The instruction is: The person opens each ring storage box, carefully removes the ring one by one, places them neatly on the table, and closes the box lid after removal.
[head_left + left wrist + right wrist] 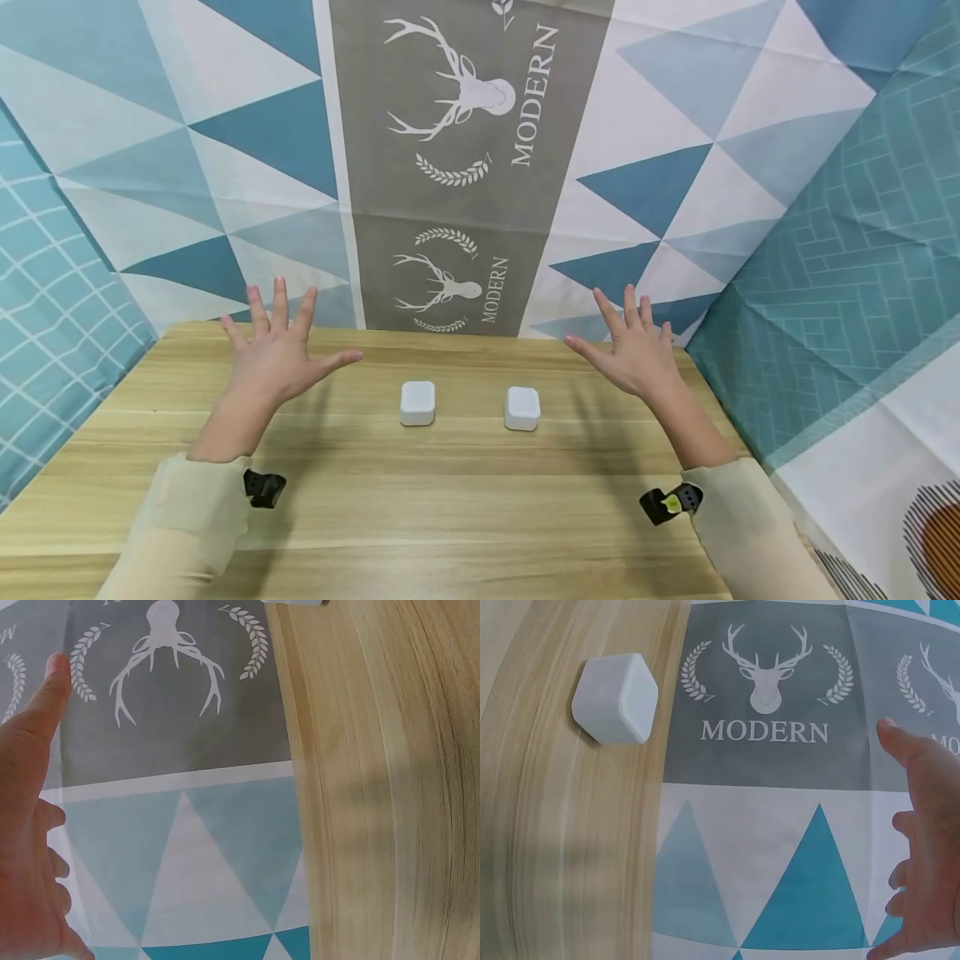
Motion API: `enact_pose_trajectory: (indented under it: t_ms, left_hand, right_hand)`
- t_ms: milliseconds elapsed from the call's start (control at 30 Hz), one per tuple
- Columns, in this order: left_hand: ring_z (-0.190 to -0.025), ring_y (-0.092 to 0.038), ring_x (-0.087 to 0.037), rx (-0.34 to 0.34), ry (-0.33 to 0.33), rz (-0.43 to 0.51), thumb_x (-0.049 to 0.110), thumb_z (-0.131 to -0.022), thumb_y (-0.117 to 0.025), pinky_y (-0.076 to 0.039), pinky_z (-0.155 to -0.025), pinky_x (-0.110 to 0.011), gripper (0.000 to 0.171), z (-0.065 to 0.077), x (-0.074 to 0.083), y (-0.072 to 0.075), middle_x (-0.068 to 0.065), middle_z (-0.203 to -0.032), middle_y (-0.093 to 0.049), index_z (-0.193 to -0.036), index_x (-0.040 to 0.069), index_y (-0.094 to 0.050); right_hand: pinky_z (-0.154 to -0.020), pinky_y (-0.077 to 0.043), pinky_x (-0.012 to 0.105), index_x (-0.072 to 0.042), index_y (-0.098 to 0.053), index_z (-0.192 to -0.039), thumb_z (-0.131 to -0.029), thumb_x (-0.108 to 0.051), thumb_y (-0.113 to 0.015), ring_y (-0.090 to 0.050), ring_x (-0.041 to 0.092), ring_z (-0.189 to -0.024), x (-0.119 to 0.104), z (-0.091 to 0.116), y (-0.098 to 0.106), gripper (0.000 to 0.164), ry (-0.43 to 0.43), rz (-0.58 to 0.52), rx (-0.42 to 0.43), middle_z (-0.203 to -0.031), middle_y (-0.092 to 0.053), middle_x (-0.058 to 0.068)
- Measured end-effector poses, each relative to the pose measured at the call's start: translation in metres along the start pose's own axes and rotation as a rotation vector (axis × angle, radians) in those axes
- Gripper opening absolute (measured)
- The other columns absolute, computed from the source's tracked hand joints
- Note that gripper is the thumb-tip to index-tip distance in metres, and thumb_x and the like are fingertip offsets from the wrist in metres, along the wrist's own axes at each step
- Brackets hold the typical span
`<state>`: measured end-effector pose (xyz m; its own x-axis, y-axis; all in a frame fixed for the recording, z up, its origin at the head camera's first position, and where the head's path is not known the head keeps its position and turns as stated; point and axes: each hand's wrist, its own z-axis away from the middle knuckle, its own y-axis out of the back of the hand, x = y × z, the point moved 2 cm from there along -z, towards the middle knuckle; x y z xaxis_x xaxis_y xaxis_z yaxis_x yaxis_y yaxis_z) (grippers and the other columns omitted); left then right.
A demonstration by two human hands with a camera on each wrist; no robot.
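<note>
Two small white blocks with rounded edges sit apart on the wooden table: the left block (417, 403) and the right block (522, 408). My left hand (274, 358) is raised over the table to the left of them, fingers spread and straight, holding nothing. On the other side, my right hand (634, 350) is held up the same way, its thumb pointing toward the right block. Neither hand touches a block. One white block (615, 699) shows whole in the right wrist view; the left wrist view catches only a sliver of white at its top edge.
The wooden table (450, 517) ends at a patterned cloth (465, 192) with deer heads and triangles. Blue-green cloths hang at the left (52, 317) and right (847, 250). Each wrist carries a black strap device, on the left (264, 488) and the right (671, 503).
</note>
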<state>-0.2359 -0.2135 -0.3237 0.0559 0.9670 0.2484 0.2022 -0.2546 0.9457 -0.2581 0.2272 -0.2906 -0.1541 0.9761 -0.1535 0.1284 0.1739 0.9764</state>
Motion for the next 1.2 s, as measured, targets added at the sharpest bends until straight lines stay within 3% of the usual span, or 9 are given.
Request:
enact_pose_trajectory:
  t_ms: [333,600,867,1200]
  left_hand:
    - [-0.138,0.017,-0.047,-0.025,0.011,0.050,0.080,-0.072,-0.048,0.005,-0.102,-0.074,0.114,0.001,-0.003,0.002,-0.024,-0.155,0.006,-0.152,0.013,-0.001]
    - [-0.140,0.007,-0.048,0.004,-0.015,0.105,0.077,-0.072,-0.053,-0.001,-0.106,-0.070,0.112,0.004,-0.004,0.003,-0.027,-0.153,-0.009,-0.150,0.007,-0.013]
    - [-0.129,-0.031,-0.050,0.053,-0.069,0.121,0.071,-0.075,-0.057,-0.024,-0.098,-0.070,0.104,0.008,-0.003,0.000,-0.028,-0.143,-0.034,-0.145,0.000,-0.027]
    - [-0.125,-0.034,-0.050,0.046,-0.066,0.169,0.067,-0.077,-0.059,-0.027,-0.097,-0.069,0.100,0.012,-0.006,-0.005,-0.031,-0.139,-0.038,-0.144,-0.001,-0.030]
  right_hand:
    - [-0.102,-0.020,0.072,-0.024,-0.013,-0.152,-0.082,-0.074,-0.041,-0.011,0.045,-0.141,-0.004,-0.001,-0.003,0.090,0.044,-0.042,0.058,-0.156,-0.007,0.021]
    - [-0.100,-0.030,0.068,-0.019,-0.024,-0.150,-0.084,-0.068,-0.046,-0.025,0.046,-0.137,-0.009,0.000,-0.003,0.085,0.087,-0.105,0.093,-0.155,-0.017,0.020]
    - [-0.104,-0.028,0.066,-0.016,-0.030,-0.147,-0.085,-0.064,-0.050,-0.027,0.043,-0.137,-0.014,0.001,-0.008,0.081,0.111,-0.182,0.115,-0.154,-0.022,0.018]
    - [-0.102,-0.031,0.066,-0.015,-0.033,-0.146,-0.085,-0.061,-0.052,-0.030,0.044,-0.135,-0.018,0.000,-0.013,0.078,0.116,-0.212,0.111,-0.153,-0.025,0.018]
